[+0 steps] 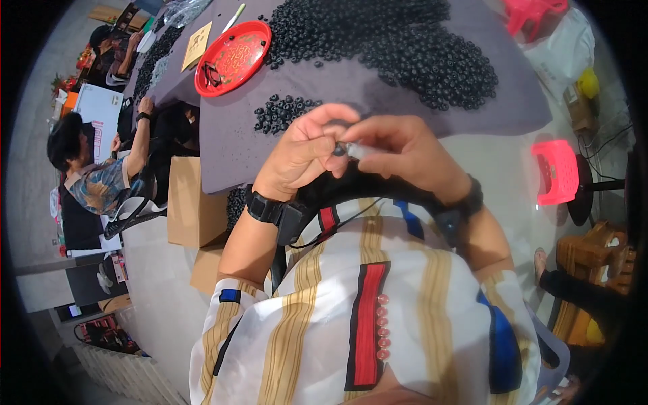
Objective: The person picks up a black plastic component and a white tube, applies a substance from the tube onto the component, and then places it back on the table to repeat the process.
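My left hand (300, 145) pinches a small black bead (339, 149) between thumb and fingers, in front of my chest. Closed beside it, my right hand (412, 152) grips a small pale, translucent piece (359, 151) whose end meets the bead; motion blur hides what kind it is. Just beyond my left hand lies a small group of black beads (280, 113) with holes in them. A much larger heap of the same beads (432, 64) spreads over the far part of the purple-grey cloth (229, 145) on the table.
A red round tray (258, 34) holding dark bits stands at the far left, with a tan card (196, 46) and a pale pen (234, 17) near it. Cardboard boxes (192, 202) stand left of me. Another person (108, 172) sits at the left. A pink stool (555, 172) is at right.
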A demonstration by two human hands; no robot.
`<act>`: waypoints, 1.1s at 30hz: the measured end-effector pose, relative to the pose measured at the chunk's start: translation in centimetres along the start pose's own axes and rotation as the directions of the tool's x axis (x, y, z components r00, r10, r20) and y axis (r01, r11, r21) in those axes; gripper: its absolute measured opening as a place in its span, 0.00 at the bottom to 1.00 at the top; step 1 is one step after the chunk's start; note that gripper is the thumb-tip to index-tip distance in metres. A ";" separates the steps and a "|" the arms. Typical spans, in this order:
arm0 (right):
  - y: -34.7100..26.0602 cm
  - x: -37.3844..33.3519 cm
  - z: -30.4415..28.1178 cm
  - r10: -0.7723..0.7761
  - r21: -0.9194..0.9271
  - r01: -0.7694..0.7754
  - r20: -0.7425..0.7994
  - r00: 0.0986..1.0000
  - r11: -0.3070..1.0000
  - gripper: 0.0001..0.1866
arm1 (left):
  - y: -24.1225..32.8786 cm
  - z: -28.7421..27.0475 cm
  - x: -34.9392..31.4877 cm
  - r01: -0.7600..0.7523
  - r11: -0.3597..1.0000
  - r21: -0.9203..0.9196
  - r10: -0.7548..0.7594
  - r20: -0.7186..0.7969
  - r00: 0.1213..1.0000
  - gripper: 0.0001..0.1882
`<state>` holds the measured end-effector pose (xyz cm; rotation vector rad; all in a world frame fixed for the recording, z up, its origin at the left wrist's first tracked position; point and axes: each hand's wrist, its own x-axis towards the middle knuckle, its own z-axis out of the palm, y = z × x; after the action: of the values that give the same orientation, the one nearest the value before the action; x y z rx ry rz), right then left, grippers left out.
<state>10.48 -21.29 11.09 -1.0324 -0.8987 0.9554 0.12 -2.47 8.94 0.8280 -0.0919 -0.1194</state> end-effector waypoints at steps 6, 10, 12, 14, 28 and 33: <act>1.0 -0.4 -1.7 0.072 -0.144 -0.110 -0.252 0.965 0.983 0.16 | 4.7 -3.6 -2.5 0.143 0.684 0.716 0.244 -0.409 0.879 0.11; 1.9 -0.7 -1.9 0.058 -0.200 -0.127 -0.319 0.946 0.972 0.15 | 6.8 -15.2 -7.2 0.267 0.491 0.830 0.593 -0.542 0.595 0.07; 2.7 -0.4 -1.6 0.060 -0.200 -0.121 -0.290 0.955 0.972 0.15 | 6.7 -17.8 -7.4 0.443 0.342 0.829 0.658 -0.548 0.516 0.06; 3.1 -0.1 -1.6 0.064 -0.200 -0.121 -0.271 0.961 0.972 0.14 | 6.2 -17.7 -6.4 0.436 0.280 0.855 0.667 -0.500 0.552 0.09; 3.4 -0.3 -1.8 0.050 -0.265 -0.137 -0.310 0.949 0.955 0.14 | 6.2 -12.8 10.7 0.312 -0.407 0.858 0.449 -0.109 0.887 0.10; 3.6 -1.2 -3.0 0.043 -0.250 -0.133 -0.337 0.940 0.959 0.14 | 6.4 -13.6 12.6 0.261 -0.398 0.880 0.297 -0.145 0.944 0.07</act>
<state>12.14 -22.44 6.69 -1.4298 -0.7169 0.7154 14.75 9.88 4.95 2.8213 0.2109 0.2575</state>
